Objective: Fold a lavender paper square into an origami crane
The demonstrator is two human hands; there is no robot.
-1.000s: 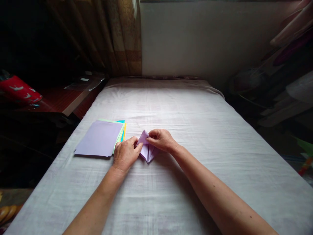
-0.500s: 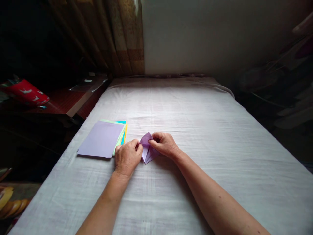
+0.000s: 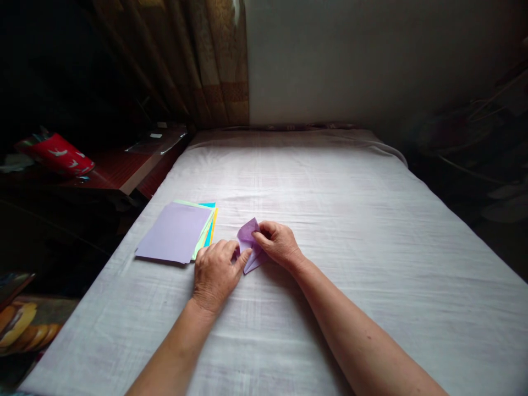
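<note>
Fingers of the bare right hand are closed in a pinch on a small folded piece of purple paper, at its upper right edge. Bare left hand: thumb on the paper's lower left part, other fingers bent at its left edge; can't tell if they grip or only steady it.

Surroundings, big to small. Flat surface under a pale, faintly checked cloth fills most of the view. Plain grey wall behind it. Gold-brown patterned curtain at the wall's left. Dark red-brown wooden table beyond the cloth's left edge. Stack of square paper sheets lies on the cloth, just left of the left hand: lilac on top, light green, blue and orange edges out at right. Red cylindrical container with white bird shapes tilts in view on the table.

Smallest: the purple piece, mid-cloth, between both hands, right of the stack, lower end pointed.
</note>
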